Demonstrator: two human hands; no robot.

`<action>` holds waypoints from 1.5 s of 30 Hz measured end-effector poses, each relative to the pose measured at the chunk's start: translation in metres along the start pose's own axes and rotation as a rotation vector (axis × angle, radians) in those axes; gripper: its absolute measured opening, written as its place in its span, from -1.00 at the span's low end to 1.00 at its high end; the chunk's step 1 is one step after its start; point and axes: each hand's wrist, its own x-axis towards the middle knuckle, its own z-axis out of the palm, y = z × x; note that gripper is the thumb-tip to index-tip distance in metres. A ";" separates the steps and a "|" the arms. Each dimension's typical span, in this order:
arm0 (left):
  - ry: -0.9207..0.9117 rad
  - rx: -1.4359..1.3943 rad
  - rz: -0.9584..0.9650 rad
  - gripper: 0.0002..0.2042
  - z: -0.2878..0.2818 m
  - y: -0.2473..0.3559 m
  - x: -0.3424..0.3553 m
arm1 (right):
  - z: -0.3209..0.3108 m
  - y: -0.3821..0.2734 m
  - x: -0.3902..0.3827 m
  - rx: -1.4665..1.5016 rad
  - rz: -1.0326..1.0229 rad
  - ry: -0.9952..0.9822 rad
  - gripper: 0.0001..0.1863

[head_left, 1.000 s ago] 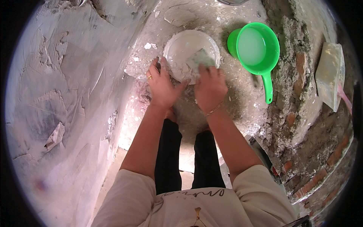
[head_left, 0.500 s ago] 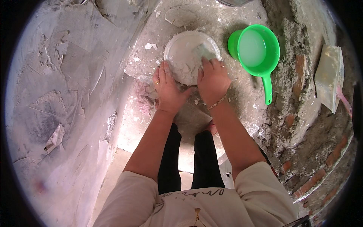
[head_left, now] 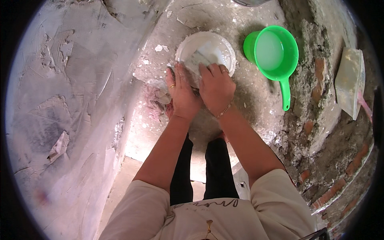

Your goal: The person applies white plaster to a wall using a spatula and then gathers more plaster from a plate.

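A round white bowl (head_left: 228, 45) with milky liquid and pale paste in it stands on the floor in front of me. My left hand (head_left: 183, 90) holds its near left side, fingers stretched along the rim; the thumb is largely hidden. Over the near right rim, my right hand (head_left: 216, 86) is closed, knuckles up, on a flat scraper. Its greyish blade (head_left: 203, 55) slants into the paste, and the grip is hidden under my fingers. To the right of the bowl sits a green dipper (head_left: 284, 76) of cloudy whitish liquid, its handle toward me.
Along the left runs a grey plastered surface (head_left: 80, 120). A pinkish crumpled bundle (head_left: 154, 105) lies beside my left wrist. On the right are rough rubble with bricks (head_left: 334, 188) and a pale flat-bladed tool (head_left: 349, 82) with a pink handle. White flakes (head_left: 161, 48) dot the floor.
My right hand has shifted left with the scraper, whose blade now slants to the left. More milky liquid shows at the bowl's right side. My left hand's thumb has drawn in.
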 end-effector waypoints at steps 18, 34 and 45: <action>-0.045 -0.046 -0.138 0.10 -0.020 0.007 -0.003 | 0.000 0.057 -0.043 1.240 0.939 0.176 -0.89; -0.001 -0.065 -0.131 0.00 -0.012 -0.004 0.001 | -0.009 -0.014 -0.024 0.383 0.150 0.069 -0.78; 0.015 -0.020 -0.165 -0.05 -0.012 0.003 0.004 | 0.004 0.010 -0.004 0.348 0.223 0.146 -0.80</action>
